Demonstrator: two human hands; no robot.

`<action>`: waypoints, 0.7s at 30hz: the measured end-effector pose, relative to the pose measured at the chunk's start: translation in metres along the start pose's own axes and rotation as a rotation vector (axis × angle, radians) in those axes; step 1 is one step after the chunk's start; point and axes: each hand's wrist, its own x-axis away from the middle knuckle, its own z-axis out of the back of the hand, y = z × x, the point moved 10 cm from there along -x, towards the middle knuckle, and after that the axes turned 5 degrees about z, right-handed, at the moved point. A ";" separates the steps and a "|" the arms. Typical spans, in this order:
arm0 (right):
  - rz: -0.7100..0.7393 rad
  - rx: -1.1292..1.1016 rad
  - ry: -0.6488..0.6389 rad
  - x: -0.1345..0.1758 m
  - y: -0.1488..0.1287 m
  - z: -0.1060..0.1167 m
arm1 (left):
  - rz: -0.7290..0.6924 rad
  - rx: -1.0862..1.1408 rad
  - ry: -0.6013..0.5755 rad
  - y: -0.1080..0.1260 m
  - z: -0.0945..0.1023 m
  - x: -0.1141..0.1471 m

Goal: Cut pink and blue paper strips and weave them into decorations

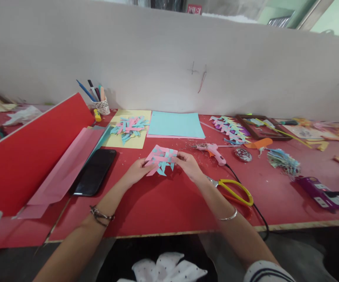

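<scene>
1 woven paper piece (161,158), pink & blue, lay flat w/ long side left-right. Left hand (136,170) & right hand (189,164) pinched its ends. 1 scissors (234,191) nearby on tabletop (163,203).

Table (163,207), items placed relative to the woven paper piece (160,158) held at centre between left hand (137,170) and right hand (188,164). Left of it: phone (94,172), beside a leaning board (28,156). Behind it: paper sheet (175,124); behind-left, a pile of paper strips (129,127) on another sheet; further back-left, pen cup (101,105). Right: glue gun (212,150). Right and nearer: scissors (234,191). Far right: picture frame (257,127).
</scene>
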 end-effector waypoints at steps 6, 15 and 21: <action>-0.011 -0.006 -0.043 0.001 0.001 -0.008 | -0.018 -0.034 -0.005 0.001 -0.001 -0.001; -0.024 0.043 0.004 0.002 0.001 0.000 | -0.044 -0.087 0.006 0.004 -0.001 0.001; -0.036 0.060 0.030 0.003 0.000 0.003 | -0.062 -0.085 0.021 0.010 0.001 0.003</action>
